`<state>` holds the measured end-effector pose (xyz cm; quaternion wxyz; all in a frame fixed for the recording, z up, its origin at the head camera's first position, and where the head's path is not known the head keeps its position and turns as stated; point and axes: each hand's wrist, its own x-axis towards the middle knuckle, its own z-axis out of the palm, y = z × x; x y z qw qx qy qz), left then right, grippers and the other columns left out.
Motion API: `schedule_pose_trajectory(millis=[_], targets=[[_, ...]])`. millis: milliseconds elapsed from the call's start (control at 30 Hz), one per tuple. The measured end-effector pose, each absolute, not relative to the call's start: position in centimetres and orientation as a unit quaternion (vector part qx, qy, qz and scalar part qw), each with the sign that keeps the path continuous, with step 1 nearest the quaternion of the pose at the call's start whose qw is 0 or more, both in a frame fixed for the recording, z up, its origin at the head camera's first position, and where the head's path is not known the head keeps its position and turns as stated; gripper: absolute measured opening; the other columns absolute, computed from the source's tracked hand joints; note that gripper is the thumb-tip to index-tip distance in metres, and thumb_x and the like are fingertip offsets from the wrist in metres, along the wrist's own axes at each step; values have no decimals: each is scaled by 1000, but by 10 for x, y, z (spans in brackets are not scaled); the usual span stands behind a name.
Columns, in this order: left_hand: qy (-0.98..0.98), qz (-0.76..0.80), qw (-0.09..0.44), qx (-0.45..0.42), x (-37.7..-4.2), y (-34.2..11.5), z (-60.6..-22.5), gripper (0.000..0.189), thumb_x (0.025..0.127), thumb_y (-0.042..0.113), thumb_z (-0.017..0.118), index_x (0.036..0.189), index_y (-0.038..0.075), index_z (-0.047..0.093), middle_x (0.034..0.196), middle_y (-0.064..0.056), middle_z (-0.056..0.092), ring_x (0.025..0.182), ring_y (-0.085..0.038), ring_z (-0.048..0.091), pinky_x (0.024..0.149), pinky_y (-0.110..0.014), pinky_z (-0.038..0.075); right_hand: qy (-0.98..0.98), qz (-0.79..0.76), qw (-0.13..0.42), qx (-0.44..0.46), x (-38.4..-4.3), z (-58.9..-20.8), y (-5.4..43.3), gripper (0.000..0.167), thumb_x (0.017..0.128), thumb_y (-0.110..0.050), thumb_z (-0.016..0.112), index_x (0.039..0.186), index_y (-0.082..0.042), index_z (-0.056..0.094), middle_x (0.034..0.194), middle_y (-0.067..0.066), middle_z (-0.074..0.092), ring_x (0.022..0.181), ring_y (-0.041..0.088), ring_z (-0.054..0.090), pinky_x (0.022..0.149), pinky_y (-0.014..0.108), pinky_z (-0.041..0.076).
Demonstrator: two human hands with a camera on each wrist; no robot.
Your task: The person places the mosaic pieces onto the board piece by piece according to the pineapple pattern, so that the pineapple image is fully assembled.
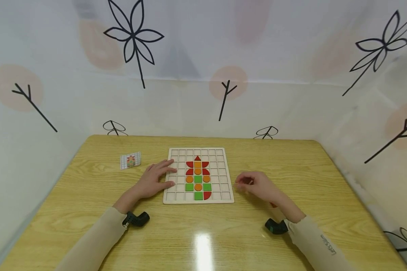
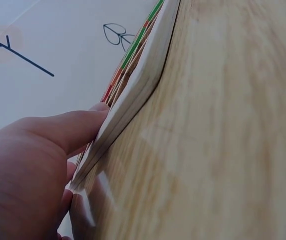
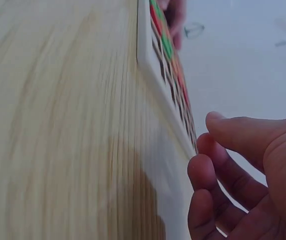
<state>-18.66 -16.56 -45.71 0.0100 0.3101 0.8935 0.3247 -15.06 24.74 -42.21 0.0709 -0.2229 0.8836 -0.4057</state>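
Observation:
A pale wooden grid board [image 1: 220,187] lies on the table with red, orange and green flat pieces set in its cells. A red triangle [image 1: 198,158] tops the pattern; a green square [image 1: 198,196] and a red rounded piece [image 1: 207,195] sit side by side in the bottom row. My left hand [image 1: 152,180] rests on the board's left edge, thumb and fingers extended over it. Right of the board, my right hand [image 1: 257,186] hovers with loosely bent fingers. In the right wrist view, nothing shows between its thumb and fingertips.
A small printed card [image 1: 130,160] with a similar coloured pattern lies left of the board. A red-orange piece [image 1: 273,205] shows partly beneath the right wrist. Patterned cloth [image 1: 190,105] hangs behind the wooden table [image 1: 176,229].

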Motion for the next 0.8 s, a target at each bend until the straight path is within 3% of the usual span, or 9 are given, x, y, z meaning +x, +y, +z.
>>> schedule_pose_trajectory(millis=[367,533,667,800], targets=[[891,330,7,311,-186,-166,-458,44,94,34,70,133,15,63,158,-12,36,147,-36,25,113,-64,13,907,-381,64,-167,-134,-421,323,12,95,-17,69,104,-9,72,94,-1,67,80,11,60,69,27,51],[892,327,9,310,-186,-167,-458,44,94,34,70,133,15,63,158,-12,35,147,-36,25,113,-64,13,882,-401,106,-223,-132,-422,344,19,94,-12,70,112,-6,72,102,5,67,84,11,59,70,25,50],[893,328,17,308,-187,-167,-457,45,95,34,70,135,16,62,159,-10,34,148,-34,23,114,-63,11,852,-432,162,-246,-135,-420,351,24,89,-11,76,113,-6,73,113,12,64,99,11,57,81,22,46],[893,329,18,307,-187,-168,-457,45,95,34,70,135,16,62,159,-10,33,148,-34,23,114,-63,11,838,-438,188,-268,-137,-418,352,26,85,-11,79,110,-4,74,112,14,62,102,12,54,86,20,43]])
